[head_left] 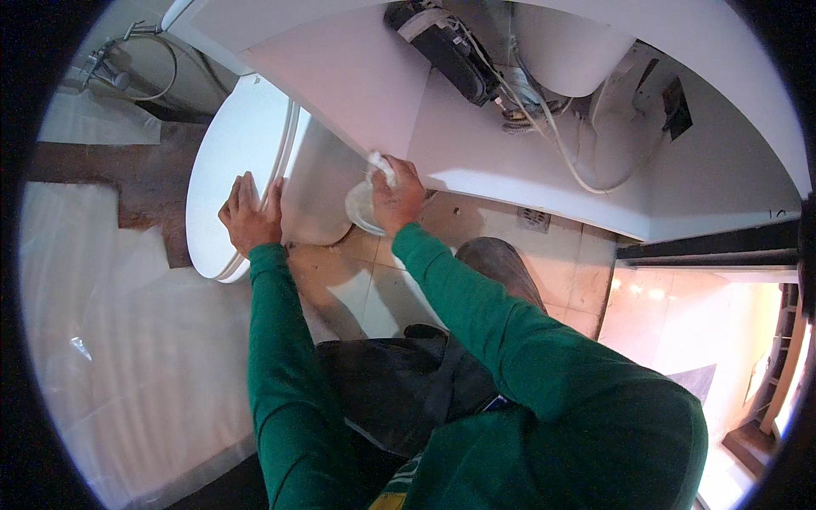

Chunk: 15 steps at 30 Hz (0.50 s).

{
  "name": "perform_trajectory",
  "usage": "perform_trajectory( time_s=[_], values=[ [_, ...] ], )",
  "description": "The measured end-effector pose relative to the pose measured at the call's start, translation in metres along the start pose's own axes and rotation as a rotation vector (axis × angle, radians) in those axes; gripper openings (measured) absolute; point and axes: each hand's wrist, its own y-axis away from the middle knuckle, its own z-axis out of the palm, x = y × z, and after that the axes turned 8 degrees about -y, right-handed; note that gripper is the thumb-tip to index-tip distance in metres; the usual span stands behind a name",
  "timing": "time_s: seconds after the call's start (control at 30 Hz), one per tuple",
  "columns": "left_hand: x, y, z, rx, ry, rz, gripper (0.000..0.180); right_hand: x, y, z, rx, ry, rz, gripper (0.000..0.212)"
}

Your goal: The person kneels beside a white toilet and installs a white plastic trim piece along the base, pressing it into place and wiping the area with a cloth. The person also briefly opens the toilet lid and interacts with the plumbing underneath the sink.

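Note:
My left hand (252, 212) lies with its fingers stretched over the white toilet lid (225, 183), near its edge. Below the lid stands the toilet's pale bowl (319, 183). My right hand (401, 195) is closed around a white crumpled wad (382, 167), which looks like cloth or tissue. It is held close to the lower edge of the white cabinet panel (361, 93). Beside that hand, over the floor, shows a white rounded thing (364, 206) with a curved rim; whether it joins the wad I cannot tell.
Inside the open white cabinet are a black bag-like bundle (450, 55), a white basin underside (574, 47) and loose hoses (548, 136). A floor drain (535, 219) is set in the tiles. Translucent plastic sheeting (127, 340) spreads on the left. A hand shower (119, 81) hangs far left.

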Motion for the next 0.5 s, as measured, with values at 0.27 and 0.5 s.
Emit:
perform_trajectory(
  time_s=[0.27,0.5],
  values=[
    [-0.007,0.004,0.008,0.017,-0.026,0.027,0.062,-0.002,-0.003,0.0,-0.035,-0.014,0.049,0.03],
    [-0.004,0.001,0.003,0.03,0.007,0.027,0.061,-0.004,-0.004,0.002,-0.002,-0.059,-0.015,0.03]
  ],
)
